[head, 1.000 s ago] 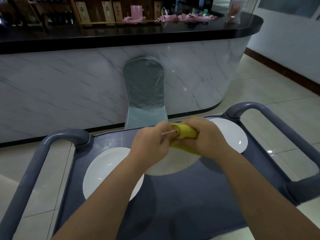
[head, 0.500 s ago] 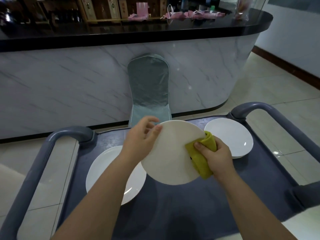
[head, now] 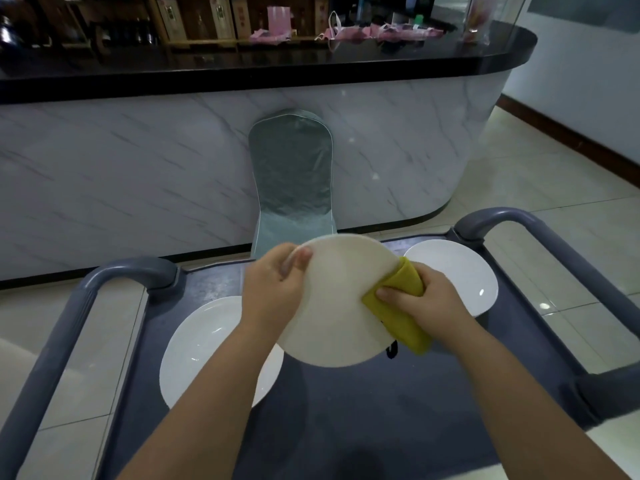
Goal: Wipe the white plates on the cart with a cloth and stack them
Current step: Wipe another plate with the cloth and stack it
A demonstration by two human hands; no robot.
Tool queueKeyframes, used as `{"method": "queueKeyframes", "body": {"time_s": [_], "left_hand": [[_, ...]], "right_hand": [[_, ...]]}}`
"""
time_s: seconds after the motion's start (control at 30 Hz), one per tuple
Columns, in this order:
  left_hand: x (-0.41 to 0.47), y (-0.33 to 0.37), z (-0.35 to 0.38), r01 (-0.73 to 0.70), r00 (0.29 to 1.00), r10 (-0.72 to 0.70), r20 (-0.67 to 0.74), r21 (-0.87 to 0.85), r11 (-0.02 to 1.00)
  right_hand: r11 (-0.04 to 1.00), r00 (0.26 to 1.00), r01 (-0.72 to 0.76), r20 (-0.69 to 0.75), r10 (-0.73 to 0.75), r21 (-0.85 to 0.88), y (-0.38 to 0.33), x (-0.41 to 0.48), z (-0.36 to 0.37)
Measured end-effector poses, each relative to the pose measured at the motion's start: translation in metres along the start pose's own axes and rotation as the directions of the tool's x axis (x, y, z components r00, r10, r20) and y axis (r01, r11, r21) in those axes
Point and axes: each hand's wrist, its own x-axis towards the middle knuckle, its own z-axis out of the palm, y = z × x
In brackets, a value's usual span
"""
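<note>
Tipped up from edge-on a second ago, the held plate (head: pixel 336 306) now faces the camera above the cart's (head: pixel 346 427) middle. The left hand (head: pixel 273 289) pinches its left rim, thumb on the face. The right hand (head: pixel 429 303) grips the yellow cloth (head: pixel 405 330), folded round the right rim. Best to turn the plate through a firmly pressed cloth.

Held plate (head: pixel 339 299) over the cart (head: pixel 346 427) — my left hand (head: pixel 273 292) at its left rim, my right hand (head: pixel 426 303) with cloth (head: pixel 405 330) at its right. Second plate (head: pixel 207 341) lies on the cart to the left, third plate (head: pixel 453 271) behind-right — chair (head: pixel 291 174) beyond, before the counter (head: pixel 138 168).
</note>
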Motion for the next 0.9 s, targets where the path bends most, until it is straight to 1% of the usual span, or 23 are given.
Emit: {"method": "queueKeyframes", "body": {"time_s": [0.07,0.1,0.13,0.17,0.2,0.27,0.3,0.33,0.37,0.4,0.43,0.47,0.5,0.53,0.57,0.6,0.63,0.67,0.73,0.77,0.8,0.83,0.9], "left_hand": [[-0.011,0.0,0.01,-0.167,0.984,0.151,0.098,0.194,0.967],[-0.015,-0.002,0.016,-0.282,0.956,0.244,0.16,0.292,0.914],[-0.017,-0.001,0.019,-0.362,0.93,0.314,0.19,0.333,0.871],[-0.014,-0.002,0.019,-0.366,0.929,0.322,0.182,0.333,0.869],[-0.01,-0.003,0.014,-0.285,0.957,0.258,0.131,0.28,0.916],[-0.003,-0.009,0.003,-0.016,1.0,0.016,-0.022,0.03,0.999],[-0.002,-0.012,-0.001,0.048,0.997,-0.051,-0.062,-0.053,0.997],[-0.002,-0.011,-0.002,0.03,0.997,-0.032,-0.071,-0.03,0.999],[-0.003,-0.009,0.0,-0.046,0.997,0.05,-0.052,0.064,0.997],[-0.004,-0.007,0.004,-0.175,0.984,0.179,-0.001,0.199,0.964],[-0.007,-0.007,0.012,-0.313,0.949,0.308,0.069,0.318,0.895],[-0.008,-0.008,0.018,-0.422,0.904,0.413,0.107,0.374,0.826],[-0.006,-0.008,0.019,-0.445,0.893,0.436,0.11,0.356,0.821],[-0.003,-0.007,0.016,-0.377,0.925,0.374,0.069,0.295,0.878],[-0.001,-0.006,0.013,-0.227,0.972,0.233,-0.021,0.157,0.961],[0.0,-0.005,0.01,-0.043,0.991,0.039,-0.13,-0.032,0.999],[-0.001,-0.005,0.01,0.117,0.962,-0.165,-0.217,-0.218,0.969],[-0.004,-0.002,0.015,0.228,0.897,-0.338,-0.285,-0.357,0.906],[-0.018,0.004,0.033,0.347,0.763,-0.562,-0.319,-0.531,0.773],[-0.027,0.005,0.042,0.38,0.732,-0.619,-0.285,-0.584,0.718],[-0.033,0.0,0.047,0.406,0.732,-0.64,-0.232,-0.606,0.684],[-0.037,-0.006,0.046,0.431,0.758,-0.628,-0.174,-0.589,0.684],[-0.036,-0.025,0.034,0.438,0.846,-0.527,-0.075,-0.466,0.769]], "right_hand": [[0.966,0.995,0.092,0.051,-0.082,-0.242,-0.005,0.006,0.008],[0.905,0.98,0.191,0.121,-0.156,-0.38,-0.009,0.009,0.013],[0.846,0.961,0.273,0.172,-0.217,-0.458,-0.013,0.011,0.018],[0.827,0.954,0.299,0.178,-0.243,-0.476,-0.013,0.013,0.02],[0.861,0.965,0.264,0.134,-0.228,-0.436,-0.012,0.015,0.018],[0.986,0.996,0.088,0.004,-0.088,-0.143,-0.006,0.014,0.011],[0.999,0.999,0.034,-0.013,-0.034,-0.032,-0.001,0.013,0.009],[0.999,1.0,0.02,-0.008,-0.02,-0.026,0.001,0.013,0.009],[0.994,0.999,0.041,0.003,-0.04,-0.1,0.001,0.014,0.012],[0.963,0.993,0.119,0.034,-0.114,-0.243,-0.003,0.017,0.016],[0.884,0.968,0.251,0.109,-0.226,-0.394,-0.01,0.019,0.022],[0.783,0.925,0.381,0.188,-0.331,-0.492,-0.018,0.023,0.026],[0.738,0.896,0.442,0.217,-0.387,-0.51,-0.024,0.026,0.026],[0.77,0.906,0.42,0.179,-0.382,-0.48,-0.03,0.029,0.023],[0.869,0.943,0.329,0.087,-0.32,-0.369,-0.031,0.031,0.017],[0.963,0.977,0.206,-0.019,-0.213,-0.173,-0.028,0.03,0.011],[0.995,0.994,0.08,-0.08,-0.076,0.054,-0.02,0.025,0.01],[0.967,0.994,-0.023,-0.096,0.049,0.254,-0.009,0.019,0.016],[0.841,0.969,-0.123,-0.121,0.217,0.527,0.011,0.006,0.04],[0.79,0.95,-0.125,-0.156,0.27,0.601,0.015,0.001,0.051],[0.764,0.932,-0.11,-0.201,0.301,0.635,0.018,-0.001,0.057],[0.765,0.919,-0.099,-0.237,0.316,0.636,0.021,0.0,0.057],[0.81,0.92,-0.083,-0.269,0.287,0.58,0.025,0.004,0.041]]}}
